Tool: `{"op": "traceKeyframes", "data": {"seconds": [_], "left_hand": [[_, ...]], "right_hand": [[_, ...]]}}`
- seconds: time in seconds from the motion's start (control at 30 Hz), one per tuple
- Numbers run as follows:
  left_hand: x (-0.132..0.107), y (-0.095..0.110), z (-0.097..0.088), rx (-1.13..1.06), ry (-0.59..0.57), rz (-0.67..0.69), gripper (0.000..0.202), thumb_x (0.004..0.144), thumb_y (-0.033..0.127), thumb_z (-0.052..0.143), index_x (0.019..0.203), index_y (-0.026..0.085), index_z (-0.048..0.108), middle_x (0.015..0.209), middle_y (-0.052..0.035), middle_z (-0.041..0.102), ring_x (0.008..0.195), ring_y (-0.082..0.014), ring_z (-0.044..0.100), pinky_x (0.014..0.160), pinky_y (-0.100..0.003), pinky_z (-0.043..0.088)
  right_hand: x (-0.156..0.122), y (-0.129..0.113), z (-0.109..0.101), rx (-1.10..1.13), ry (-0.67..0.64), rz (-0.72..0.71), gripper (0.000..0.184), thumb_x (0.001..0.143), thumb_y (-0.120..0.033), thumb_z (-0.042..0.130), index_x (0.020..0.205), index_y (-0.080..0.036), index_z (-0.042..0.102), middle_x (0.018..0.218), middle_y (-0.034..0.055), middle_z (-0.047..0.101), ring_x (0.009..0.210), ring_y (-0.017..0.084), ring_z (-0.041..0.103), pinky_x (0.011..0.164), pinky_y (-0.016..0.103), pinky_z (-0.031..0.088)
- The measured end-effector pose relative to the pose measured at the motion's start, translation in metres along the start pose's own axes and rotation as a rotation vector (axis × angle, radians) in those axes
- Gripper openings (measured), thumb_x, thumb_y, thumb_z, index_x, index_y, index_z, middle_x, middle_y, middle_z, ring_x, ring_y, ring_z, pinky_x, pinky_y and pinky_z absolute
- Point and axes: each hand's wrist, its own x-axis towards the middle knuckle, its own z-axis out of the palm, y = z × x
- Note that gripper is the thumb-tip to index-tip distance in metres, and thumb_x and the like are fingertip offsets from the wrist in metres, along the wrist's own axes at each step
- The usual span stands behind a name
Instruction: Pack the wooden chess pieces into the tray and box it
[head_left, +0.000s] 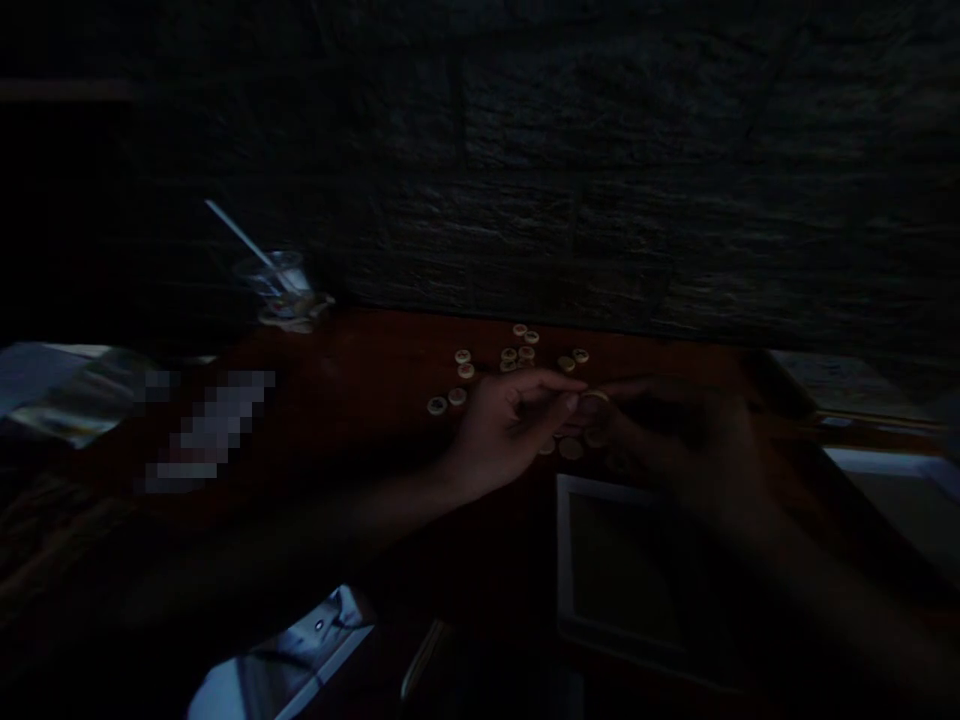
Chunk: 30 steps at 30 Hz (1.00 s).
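My left hand (499,430) reaches in over the table with thumb and index finger pinched together. Its fingertips meet those of my right hand (686,435), which is in deep shadow. Between the two sets of fingertips is a round, pale xiangqi piece (595,396), gripped from both sides. Several more round pieces (570,448) lie just under the hands. Beyond my left fingers sits a loose cluster of pieces (526,353), some with dark or reddish marks. Two pieces (457,397) rest left of my left hand. The light is very dim.
A dark reddish table (375,370) runs up to a rough stone wall (555,200). A glass with a straw (281,285) stands at the back left. A pale-rimmed dark tray or box (564,560) is in front, with another pale-edged object (885,460) at right and a bright phone-like object (292,660) below.
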Motion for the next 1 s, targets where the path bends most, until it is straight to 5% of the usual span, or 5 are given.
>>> {"op": "traceKeyframes", "data": {"seconds": [0.1,0.23,0.47,0.73,1.0], "left_hand": [[0.002,-0.002,-0.001,0.03,-0.026,0.065,0.029,0.09,0.033,0.079,0.113,0.015,0.076,0.111,-0.0116,0.082,0.101,-0.0231,0.079,0.091,-0.034,0.063],[0.005,-0.005,-0.004,0.069,-0.03,0.08,0.029,0.086,0.026,0.083,0.114,0.018,0.078,0.115,-0.0095,0.081,0.104,-0.0234,0.078,0.094,-0.034,0.062],[0.007,-0.008,-0.009,0.046,-0.016,0.096,0.024,0.093,0.033,0.077,0.112,0.02,0.081,0.127,-0.0086,0.079,0.119,-0.0259,0.075,0.108,-0.04,0.058],[0.008,-0.002,-0.003,-0.304,0.055,-0.207,0.031,0.084,0.034,0.086,0.109,0.017,0.079,0.107,-0.0083,0.083,0.094,-0.0212,0.08,0.093,-0.037,0.065],[0.008,0.002,-0.001,-0.405,0.033,-0.237,0.027,0.083,0.03,0.087,0.103,0.013,0.083,0.106,-0.0123,0.083,0.088,-0.0188,0.081,0.092,-0.034,0.064]], "right_hand": [[-0.001,0.0,-0.004,-0.073,0.011,-0.049,0.028,0.086,-0.056,0.081,0.088,-0.027,0.085,0.077,0.0059,0.082,0.059,0.023,0.076,0.047,0.03,0.058],[-0.003,0.008,-0.008,-0.177,0.036,-0.071,0.007,0.091,-0.038,0.08,0.093,-0.035,0.086,0.081,0.0039,0.083,0.058,0.021,0.076,0.045,0.028,0.056],[-0.006,0.012,-0.005,-0.257,0.062,-0.217,0.014,0.088,-0.04,0.081,0.102,-0.036,0.084,0.09,0.0013,0.084,0.066,0.024,0.079,0.049,0.031,0.059],[-0.002,0.009,-0.006,-0.414,0.046,-0.515,0.017,0.093,-0.024,0.074,0.106,-0.027,0.083,0.098,0.0061,0.084,0.079,0.023,0.08,0.064,0.033,0.065],[0.001,0.009,-0.005,-0.315,-0.023,-0.514,0.018,0.091,-0.019,0.078,0.108,-0.024,0.082,0.103,0.0072,0.081,0.09,0.021,0.079,0.076,0.031,0.065]]}}
